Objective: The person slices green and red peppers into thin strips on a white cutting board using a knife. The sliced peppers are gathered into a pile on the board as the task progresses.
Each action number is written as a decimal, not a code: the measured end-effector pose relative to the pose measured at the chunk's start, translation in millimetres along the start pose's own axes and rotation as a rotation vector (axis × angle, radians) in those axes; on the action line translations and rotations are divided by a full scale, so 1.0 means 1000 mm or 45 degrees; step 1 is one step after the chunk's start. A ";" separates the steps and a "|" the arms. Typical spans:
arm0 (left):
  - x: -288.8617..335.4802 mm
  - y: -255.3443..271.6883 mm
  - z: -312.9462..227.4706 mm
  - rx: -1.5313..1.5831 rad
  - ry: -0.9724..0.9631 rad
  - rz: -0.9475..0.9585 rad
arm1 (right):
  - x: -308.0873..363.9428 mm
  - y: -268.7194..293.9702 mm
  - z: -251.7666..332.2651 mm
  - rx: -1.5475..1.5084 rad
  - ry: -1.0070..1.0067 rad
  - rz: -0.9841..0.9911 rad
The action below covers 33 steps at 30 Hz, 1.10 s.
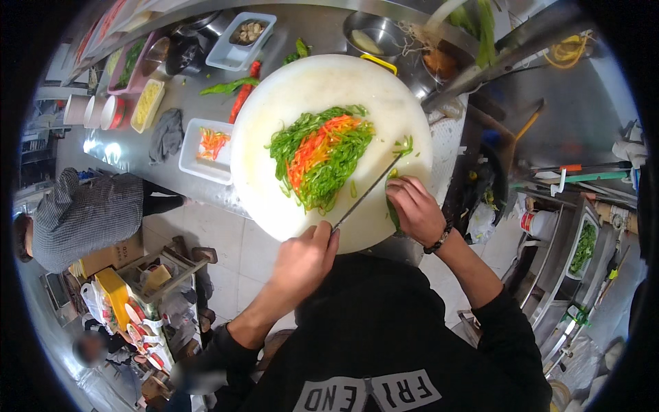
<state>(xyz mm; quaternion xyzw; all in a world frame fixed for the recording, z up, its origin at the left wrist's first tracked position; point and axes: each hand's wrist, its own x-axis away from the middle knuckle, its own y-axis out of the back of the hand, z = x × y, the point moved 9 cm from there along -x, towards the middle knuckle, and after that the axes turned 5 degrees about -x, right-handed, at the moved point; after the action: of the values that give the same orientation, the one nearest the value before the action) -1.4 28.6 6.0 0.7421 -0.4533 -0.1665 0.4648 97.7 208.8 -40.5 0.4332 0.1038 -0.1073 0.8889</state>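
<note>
My left hand (302, 259) is closed around the handle of a knife (367, 192), seen almost edge-on, its blade slanting up and right over a round white cutting board (274, 96). Close to the blade, the bent fingers of my right hand (416, 209) press on a green pepper (392, 216), mostly hidden under them. A few cut green pieces (405, 145) lie just past the blade's tip. Left of the knife spreads a large heap of green pepper strips (336, 168), with orange-red pepper strips (312, 154) on top.
Left of the board stands a white tray (185, 161) with orange strips. Whole red peppers (240, 101) and a green pepper (226, 87) lie behind it. Metal bowls (374, 27) stand at the back. Another person (89, 213) is at the far left.
</note>
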 end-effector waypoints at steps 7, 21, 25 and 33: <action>-0.005 -0.002 -0.014 -0.094 -0.035 0.073 | 0.004 -0.005 -0.011 0.001 -0.057 -0.020; -0.018 -0.013 -0.024 -0.020 0.012 0.105 | 0.011 -0.010 -0.015 -0.002 -0.069 -0.046; -0.036 -0.030 -0.025 0.029 -0.021 0.028 | 0.009 -0.008 -0.014 -0.021 -0.050 -0.074; -0.025 -0.033 -0.022 0.044 -0.003 0.062 | 0.014 -0.010 -0.014 -0.062 -0.007 -0.124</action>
<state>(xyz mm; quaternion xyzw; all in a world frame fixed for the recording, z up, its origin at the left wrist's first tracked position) 16.9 66.2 -15.0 0.7387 -0.4746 -0.1483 0.4551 107.2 212.5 -60.0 0.4057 0.1248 -0.1493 0.8931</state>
